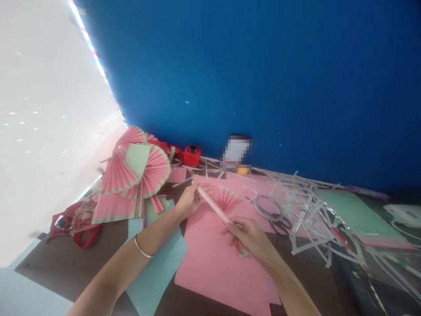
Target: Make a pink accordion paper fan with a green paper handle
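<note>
A pleated pink paper fan [227,200] is between my two hands, its outer folded edge showing as a narrow pale strip that slants down to the right. At the upper left end, my left hand [190,201] is closed, pinching the strip between thumb and fingers. My right hand [248,237] grips the lower right end, its fingers curled with the thumb on top. Below both hands lie pink paper sheets [217,267]. Beside my left forearm is a light blue sheet [158,276]. Scissors [271,210] rest to the right of the fan.
Finished pink and green pleated fans [154,169] are heaped at the left. A red tape dispenser [192,156] stands by the blue wall [246,79]. Tangled white paper strips [312,219] cover the right side, near a green sheet pack [365,217]. A red strap [86,237] lies far left.
</note>
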A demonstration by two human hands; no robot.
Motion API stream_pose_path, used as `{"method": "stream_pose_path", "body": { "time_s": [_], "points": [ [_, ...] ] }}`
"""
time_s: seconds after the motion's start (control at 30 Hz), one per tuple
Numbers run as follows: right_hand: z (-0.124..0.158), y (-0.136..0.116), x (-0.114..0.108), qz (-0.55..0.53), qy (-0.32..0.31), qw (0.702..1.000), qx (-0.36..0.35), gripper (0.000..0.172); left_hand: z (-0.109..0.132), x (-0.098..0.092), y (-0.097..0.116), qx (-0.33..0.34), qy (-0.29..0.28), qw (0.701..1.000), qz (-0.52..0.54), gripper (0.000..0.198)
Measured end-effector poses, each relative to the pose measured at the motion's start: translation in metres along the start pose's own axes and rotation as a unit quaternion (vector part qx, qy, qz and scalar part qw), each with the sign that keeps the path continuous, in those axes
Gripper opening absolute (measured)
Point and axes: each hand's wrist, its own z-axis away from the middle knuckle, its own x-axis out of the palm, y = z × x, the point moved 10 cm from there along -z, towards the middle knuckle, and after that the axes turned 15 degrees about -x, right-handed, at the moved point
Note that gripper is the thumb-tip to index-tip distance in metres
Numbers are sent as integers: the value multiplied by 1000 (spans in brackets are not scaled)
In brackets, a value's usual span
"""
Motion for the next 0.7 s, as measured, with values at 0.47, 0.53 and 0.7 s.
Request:
{"method": "stream_pose_path", "body": {
  "time_s": [0.47, 0.53, 0.7],
  "points": [
    [3, -5, -36, -11, 117, 993, -15, 35, 3, -1, 11, 41, -21, 998, 34, 47],
    [7, -3, -45, -48, 187, 981, -17, 33, 7, 9, 8, 26, -65, 998, 8, 43],
    [8, -1, -51, -165, 274, 944, -82, 29, 18, 29, -4, 5, -137, 984, -111, 34]
  ]
}}
